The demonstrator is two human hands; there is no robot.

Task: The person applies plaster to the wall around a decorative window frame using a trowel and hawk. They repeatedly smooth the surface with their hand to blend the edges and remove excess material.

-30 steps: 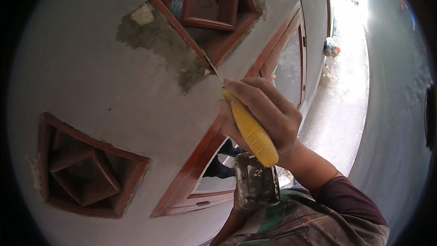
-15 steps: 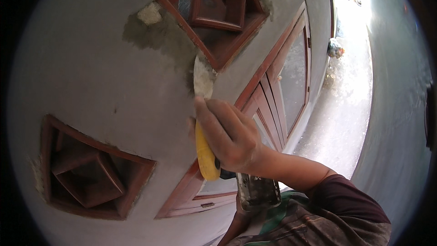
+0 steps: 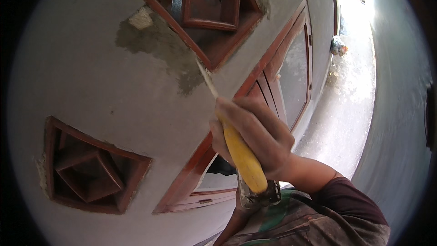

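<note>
My right hand (image 3: 250, 136) grips the yellow handle (image 3: 243, 155) of a putty knife, its thin pale blade (image 3: 207, 79) angled edge-on to the lower corner of an upper wooden diamond frame (image 3: 210, 61) set in the grey wall. A dark damp plaster patch (image 3: 154, 50) lies beside that frame, with a rough light spot. Below my right hand, a mortar-smeared dark metal tray (image 3: 268, 200) sits at my left hand (image 3: 241, 202), whose fingers are hidden behind it.
Another wooden frame (image 3: 95, 164) is at lower left in the wall (image 3: 82, 82). A wooden door with glass panels (image 3: 293, 73) runs along the right. Beyond lie a bright narrow lane (image 3: 346, 100), a bagged bundle (image 3: 338, 45) and a smooth opposite wall (image 3: 396, 109).
The knife has turned from edge-on to flat-faced and back to edge-on. My right hand moved left, then back right, and sits lower than one second ago.
</note>
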